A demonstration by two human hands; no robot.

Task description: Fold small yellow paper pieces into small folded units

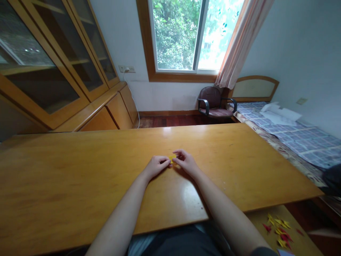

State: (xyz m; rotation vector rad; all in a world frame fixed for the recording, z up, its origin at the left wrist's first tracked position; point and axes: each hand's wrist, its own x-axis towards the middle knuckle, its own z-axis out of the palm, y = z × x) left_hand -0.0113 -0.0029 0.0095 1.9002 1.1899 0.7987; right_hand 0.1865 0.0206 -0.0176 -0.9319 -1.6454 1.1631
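Observation:
A small piece of yellow paper (172,158) is between my two hands, over the middle of the wooden table (80,185). My left hand (157,165) pinches its left side with thumb and fingers. On the other side, my right hand (185,162) has its thumb on the paper and its fingers curled around the right edge. A tiny reddish spot shows just under the paper, too small to make out. How the paper is folded is partly hidden by the fingers.
Several yellow and red folded paper pieces (281,227) lie on a lower surface at the bottom right. Beyond the table stand a brown armchair (214,103) and a bed (301,138). A glass-doored cabinet (66,49) lines the left wall.

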